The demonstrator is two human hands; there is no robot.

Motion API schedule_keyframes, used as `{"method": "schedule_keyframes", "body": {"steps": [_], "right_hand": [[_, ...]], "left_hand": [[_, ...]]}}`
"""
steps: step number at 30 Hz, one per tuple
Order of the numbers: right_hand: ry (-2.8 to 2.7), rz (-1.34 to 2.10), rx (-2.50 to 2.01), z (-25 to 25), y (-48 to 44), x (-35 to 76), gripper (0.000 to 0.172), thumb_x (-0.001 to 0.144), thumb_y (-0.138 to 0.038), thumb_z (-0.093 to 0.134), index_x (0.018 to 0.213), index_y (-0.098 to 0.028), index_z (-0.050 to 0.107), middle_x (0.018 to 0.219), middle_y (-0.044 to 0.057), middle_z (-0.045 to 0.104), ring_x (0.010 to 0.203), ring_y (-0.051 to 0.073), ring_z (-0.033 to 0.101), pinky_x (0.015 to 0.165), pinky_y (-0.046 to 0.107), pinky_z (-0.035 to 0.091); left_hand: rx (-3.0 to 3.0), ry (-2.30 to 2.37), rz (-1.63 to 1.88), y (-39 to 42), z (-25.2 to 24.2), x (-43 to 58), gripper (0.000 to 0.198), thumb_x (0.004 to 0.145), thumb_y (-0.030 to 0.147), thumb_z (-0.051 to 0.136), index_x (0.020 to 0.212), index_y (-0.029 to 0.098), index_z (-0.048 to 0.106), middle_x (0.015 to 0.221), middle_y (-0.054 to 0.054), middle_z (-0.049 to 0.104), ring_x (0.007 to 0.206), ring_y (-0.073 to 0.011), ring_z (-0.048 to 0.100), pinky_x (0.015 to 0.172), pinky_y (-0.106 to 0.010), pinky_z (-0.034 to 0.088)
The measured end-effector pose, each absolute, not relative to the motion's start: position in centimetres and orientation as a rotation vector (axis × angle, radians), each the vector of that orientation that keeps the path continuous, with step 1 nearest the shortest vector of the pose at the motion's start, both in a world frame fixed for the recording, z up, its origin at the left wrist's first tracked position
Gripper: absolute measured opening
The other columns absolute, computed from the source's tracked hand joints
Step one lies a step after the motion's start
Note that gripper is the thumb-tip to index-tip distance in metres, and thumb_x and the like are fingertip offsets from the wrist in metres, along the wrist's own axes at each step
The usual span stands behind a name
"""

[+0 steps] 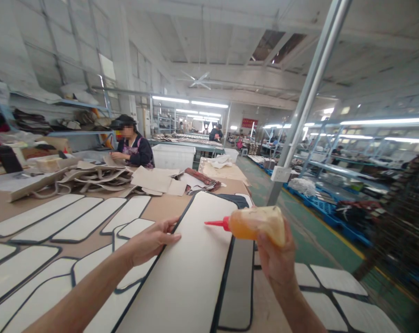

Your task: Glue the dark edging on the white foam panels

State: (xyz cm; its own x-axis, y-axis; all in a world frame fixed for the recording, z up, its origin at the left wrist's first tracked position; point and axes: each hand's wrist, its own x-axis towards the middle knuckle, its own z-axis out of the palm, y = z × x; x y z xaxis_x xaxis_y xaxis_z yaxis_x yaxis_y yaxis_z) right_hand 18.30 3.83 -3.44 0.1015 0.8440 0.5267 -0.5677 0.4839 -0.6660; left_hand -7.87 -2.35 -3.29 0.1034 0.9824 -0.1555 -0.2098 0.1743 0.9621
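Note:
My right hand is wrapped round a squeeze bottle of orange glue with a red nozzle that points left over a long white panel with dark edging. My left hand grips the left edge of that panel, fingers curled over it. The panel lies on top of other similar pieces on the brown worktable.
Several more white, dark-edged panels cover the table to the left and lower right. Beige cut pieces are piled at the far end, where a seated person works. A metal pole and green aisle floor lie to the right.

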Motion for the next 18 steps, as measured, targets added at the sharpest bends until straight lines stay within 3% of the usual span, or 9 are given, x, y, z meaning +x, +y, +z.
{"method": "schedule_keyframes", "body": {"steps": [4, 8, 14, 16, 18], "right_hand": [[-1.196, 1.209, -0.333, -6.2, 1.6, 17.5, 0.05, 0.067, -0.03, 0.081, 0.113, -0.029, 0.06, 0.109, 0.006, 0.071, 0.097, 0.026, 0.069, 0.082, 0.034, 0.058], [-1.243, 1.436, -0.293, -8.5, -1.8, 17.2, 0.063, 0.061, -0.045, 0.084, 0.117, -0.033, 0.057, 0.107, 0.007, 0.072, 0.095, 0.033, 0.069, 0.079, 0.045, 0.059], [-1.083, 1.085, -0.352, -4.3, 2.4, 18.9, 0.057, 0.067, -0.027, 0.083, 0.119, -0.027, 0.059, 0.109, 0.007, 0.071, 0.102, 0.028, 0.067, 0.09, 0.04, 0.054], [-1.11, 1.106, -0.385, -4.7, 2.8, 19.3, 0.053, 0.067, -0.029, 0.082, 0.116, -0.028, 0.061, 0.11, 0.008, 0.07, 0.103, 0.029, 0.067, 0.09, 0.041, 0.054], [-1.217, 1.184, -0.417, -6.5, 2.0, 19.3, 0.052, 0.063, -0.038, 0.084, 0.111, -0.027, 0.065, 0.105, 0.012, 0.072, 0.094, 0.034, 0.069, 0.08, 0.047, 0.058]], "left_hand": [[0.965, 1.043, 1.144, -2.1, -2.7, -8.0, 0.072, 0.069, 0.009, 0.072, 0.136, 0.019, 0.05, 0.11, -0.008, 0.073, 0.091, -0.0223, 0.07, 0.073, -0.026, 0.056], [0.972, 1.085, 1.177, -1.7, -2.6, -8.8, 0.077, 0.065, 0.008, 0.073, 0.137, 0.019, 0.049, 0.11, -0.008, 0.073, 0.095, -0.0228, 0.069, 0.074, -0.024, 0.055], [0.975, 1.094, 1.126, -2.2, -1.7, -9.1, 0.076, 0.066, 0.01, 0.073, 0.137, 0.02, 0.049, 0.111, -0.008, 0.073, 0.096, -0.024, 0.069, 0.074, -0.026, 0.055], [0.966, 1.078, 1.132, -2.1, -1.7, -9.2, 0.076, 0.065, 0.01, 0.074, 0.137, 0.02, 0.05, 0.11, -0.008, 0.073, 0.096, -0.0242, 0.069, 0.074, -0.025, 0.055], [0.956, 1.082, 1.152, -1.9, -2.0, -9.6, 0.077, 0.064, 0.01, 0.075, 0.137, 0.019, 0.05, 0.109, -0.008, 0.074, 0.096, -0.0239, 0.069, 0.073, -0.024, 0.055]]}}
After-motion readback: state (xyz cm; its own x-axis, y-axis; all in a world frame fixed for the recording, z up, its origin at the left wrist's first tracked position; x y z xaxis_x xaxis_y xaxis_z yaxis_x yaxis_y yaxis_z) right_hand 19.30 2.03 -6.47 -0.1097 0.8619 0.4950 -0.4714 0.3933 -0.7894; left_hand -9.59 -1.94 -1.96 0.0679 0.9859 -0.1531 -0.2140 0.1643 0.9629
